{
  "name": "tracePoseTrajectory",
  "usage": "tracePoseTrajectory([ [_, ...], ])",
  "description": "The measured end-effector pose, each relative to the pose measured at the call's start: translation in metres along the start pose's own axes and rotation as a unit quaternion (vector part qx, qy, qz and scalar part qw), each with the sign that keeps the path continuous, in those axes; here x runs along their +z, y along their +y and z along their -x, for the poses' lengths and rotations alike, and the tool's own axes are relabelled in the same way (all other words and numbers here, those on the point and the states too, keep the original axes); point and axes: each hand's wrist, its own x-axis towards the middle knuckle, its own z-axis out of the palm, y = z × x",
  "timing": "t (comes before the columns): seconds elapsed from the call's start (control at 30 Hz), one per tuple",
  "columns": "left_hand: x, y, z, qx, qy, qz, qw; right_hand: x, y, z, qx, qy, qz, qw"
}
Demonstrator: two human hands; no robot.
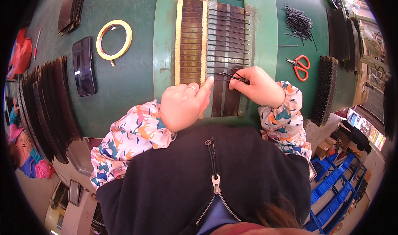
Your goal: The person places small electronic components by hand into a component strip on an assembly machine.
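Observation:
My right hand [258, 85] is closed on a few thin black rods [238, 77], their tips pointing left. It is just above a dark strip board [222, 98], across which several similar rods [228, 31] lie in evenly spaced parallel rows. My left hand [182, 104] has its index finger stretched out, the tip down at the board's left edge near the lowest rods. The other left fingers are curled and the thumb is mostly hidden. Left of that board is a brownish slotted panel [191, 40] edged with yellow strips. Both rest on a light green board [166, 69].
On the green table [120, 110] are a yellow tape roll [99, 40], a phone [84, 67], orange-handled snips [302, 68] and a pile of black rods [297, 21]. Dark strips are stacked at left [49, 106] and right [326, 87]. Another person [27, 148] is at far left.

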Motion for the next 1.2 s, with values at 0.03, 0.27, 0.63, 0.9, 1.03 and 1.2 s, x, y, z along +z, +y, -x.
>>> tracePoseTrajectory([
  [0.03,0.001,0.000,0.001,0.000,0.000,0.001,1.000,-0.002,-0.002,0.000,-0.003,-0.002,0.010,1.000],
  [0.27,-0.002,-0.001,0.002,0.026,-0.050,-0.045,0.997,-0.008,0.011,0.041,-0.009,0.167,-0.039,0.985],
  [0.63,-0.024,0.015,-0.001,-0.335,-0.086,0.543,0.765,0.037,-0.011,0.038,-0.055,0.095,-0.125,0.986],
  [0.9,-0.014,0.006,0.017,-0.068,0.028,0.127,0.989,0.022,0.007,0.031,-0.022,0.145,0.011,0.989],
  [1.03,-0.010,0.006,0.017,-0.027,0.025,0.074,0.997,0.022,0.005,0.027,-0.026,0.152,0.012,0.988],
  [1.2,-0.011,0.008,0.012,0.002,0.003,0.041,0.999,0.022,0.004,0.023,-0.018,0.153,0.034,0.988],
])
